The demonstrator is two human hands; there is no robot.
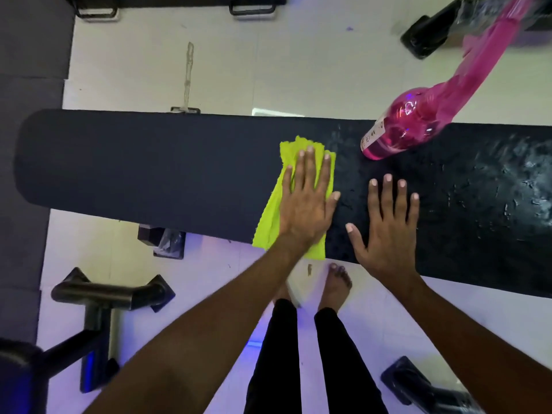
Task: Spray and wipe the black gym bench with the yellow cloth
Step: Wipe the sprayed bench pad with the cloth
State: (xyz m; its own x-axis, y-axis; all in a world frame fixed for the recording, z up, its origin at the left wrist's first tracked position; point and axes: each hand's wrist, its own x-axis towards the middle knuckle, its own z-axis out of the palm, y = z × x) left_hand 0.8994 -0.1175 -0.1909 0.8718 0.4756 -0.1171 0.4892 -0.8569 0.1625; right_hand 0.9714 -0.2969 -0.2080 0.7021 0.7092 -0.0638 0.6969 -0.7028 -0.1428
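The long black gym bench [149, 162] runs across the view from left to right. Its right half is wet and streaked with spray. A yellow cloth [270, 219] lies on the bench near the middle, hanging a little over the near edge. My left hand [306, 201] presses flat on the cloth with fingers spread. My right hand [388, 231] hovers or rests flat on the wet bench just right of the cloth, holding nothing. A pink spray bottle [400, 130] stands on the far side of the bench, beyond my right hand.
Black metal frames of gym equipment stand on the white floor at the lower left [98, 309], lower right [418, 386] and upper right [430, 34]. My bare feet [336, 285] stand just under the bench's near edge. Dark mats border the left side.
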